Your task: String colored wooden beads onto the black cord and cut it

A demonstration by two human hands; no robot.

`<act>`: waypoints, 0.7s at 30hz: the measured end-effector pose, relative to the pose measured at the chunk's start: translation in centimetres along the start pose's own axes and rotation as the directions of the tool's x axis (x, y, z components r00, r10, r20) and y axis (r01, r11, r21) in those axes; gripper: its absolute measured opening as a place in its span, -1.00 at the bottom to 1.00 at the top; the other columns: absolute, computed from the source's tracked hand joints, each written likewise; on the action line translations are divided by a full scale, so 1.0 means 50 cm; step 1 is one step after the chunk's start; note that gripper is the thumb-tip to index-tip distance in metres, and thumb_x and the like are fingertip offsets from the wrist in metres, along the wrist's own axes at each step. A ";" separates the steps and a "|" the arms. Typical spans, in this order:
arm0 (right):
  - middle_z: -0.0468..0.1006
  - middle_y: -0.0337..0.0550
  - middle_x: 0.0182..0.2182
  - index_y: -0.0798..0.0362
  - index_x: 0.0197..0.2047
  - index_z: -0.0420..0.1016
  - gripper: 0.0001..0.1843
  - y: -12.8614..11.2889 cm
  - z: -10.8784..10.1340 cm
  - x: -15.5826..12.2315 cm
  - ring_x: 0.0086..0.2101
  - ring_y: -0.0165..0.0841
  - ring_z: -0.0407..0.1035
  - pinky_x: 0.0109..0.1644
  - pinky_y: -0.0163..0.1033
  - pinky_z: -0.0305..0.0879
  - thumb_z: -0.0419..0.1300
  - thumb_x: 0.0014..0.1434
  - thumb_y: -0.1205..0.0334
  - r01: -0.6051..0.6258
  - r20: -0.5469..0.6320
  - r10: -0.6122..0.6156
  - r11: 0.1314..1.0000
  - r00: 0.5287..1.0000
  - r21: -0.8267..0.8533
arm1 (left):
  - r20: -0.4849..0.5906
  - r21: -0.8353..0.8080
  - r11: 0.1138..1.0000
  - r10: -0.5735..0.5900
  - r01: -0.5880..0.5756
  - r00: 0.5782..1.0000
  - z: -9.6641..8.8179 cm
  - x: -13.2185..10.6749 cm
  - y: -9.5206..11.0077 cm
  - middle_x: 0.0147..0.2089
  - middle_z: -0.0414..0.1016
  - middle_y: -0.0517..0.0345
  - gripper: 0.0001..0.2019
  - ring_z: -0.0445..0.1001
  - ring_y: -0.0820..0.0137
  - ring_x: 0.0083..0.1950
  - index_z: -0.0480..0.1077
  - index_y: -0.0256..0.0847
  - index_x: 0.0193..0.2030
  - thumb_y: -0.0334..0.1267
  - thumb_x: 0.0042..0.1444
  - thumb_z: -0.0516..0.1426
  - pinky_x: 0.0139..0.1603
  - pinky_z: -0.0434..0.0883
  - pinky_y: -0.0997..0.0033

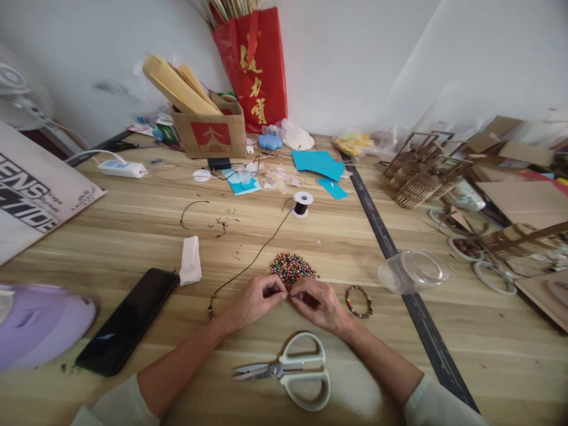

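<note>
Beads (293,267) just beyond both hands (257,299) (321,303)

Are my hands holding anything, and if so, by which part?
I can't tell: the left hand and right hand are curled into pinches beside the bead pile, but anything held there is too small to make out.

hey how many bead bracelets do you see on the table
1. The bracelet lies just right of the right hand. The strung beads by the left arm show no closed loop; others may be hidden.
</note>
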State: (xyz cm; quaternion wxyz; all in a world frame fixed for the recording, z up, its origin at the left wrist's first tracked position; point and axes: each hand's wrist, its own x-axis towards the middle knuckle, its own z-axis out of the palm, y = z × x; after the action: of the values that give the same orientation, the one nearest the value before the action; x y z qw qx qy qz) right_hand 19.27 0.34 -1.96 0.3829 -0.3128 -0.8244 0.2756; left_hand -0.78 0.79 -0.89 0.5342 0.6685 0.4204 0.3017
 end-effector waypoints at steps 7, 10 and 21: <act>0.51 -0.12 -0.41 0.07 -0.26 0.42 -0.94 0.000 0.000 0.001 -0.42 -0.40 0.39 -0.37 -0.35 0.30 0.13 0.25 0.33 0.005 0.008 -0.006 1.000 1.000 0.020 | 0.007 0.011 1.000 -0.017 0.017 1.000 0.002 -0.001 0.004 -0.49 0.37 0.23 -0.91 0.32 0.46 -0.42 0.37 -0.28 -0.44 -0.35 0.05 0.13 -0.38 0.26 0.51; 0.51 -0.12 -0.42 0.07 -0.26 0.43 -0.93 -0.001 -0.001 0.003 -0.43 -0.41 0.38 -0.38 -0.35 0.30 0.12 0.25 0.33 0.007 0.012 -0.007 1.000 1.000 0.020 | 0.006 0.015 1.000 -0.013 0.013 1.000 0.002 -0.001 0.006 -0.49 0.37 0.23 -0.92 0.32 0.47 -0.42 0.38 -0.28 -0.44 -0.35 0.04 0.12 -0.38 0.26 0.51; 0.52 -0.12 -0.40 0.08 -0.25 0.45 -0.93 0.001 -0.003 0.001 -0.42 -0.42 0.38 -0.38 -0.36 0.29 0.13 0.24 0.35 -0.008 0.017 0.008 1.000 1.000 0.026 | 0.009 0.018 1.000 -0.011 0.011 1.000 0.001 0.000 0.005 -0.48 0.38 0.23 -0.91 0.31 0.48 -0.41 0.39 -0.28 -0.43 -0.35 0.06 0.12 -0.37 0.25 0.52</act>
State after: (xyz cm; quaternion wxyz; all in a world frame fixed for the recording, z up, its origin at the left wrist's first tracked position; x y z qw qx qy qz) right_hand 19.35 0.44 -1.89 0.3789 -0.3088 -0.8226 0.2905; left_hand -0.69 0.76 -0.67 0.5317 0.6724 0.4244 0.2917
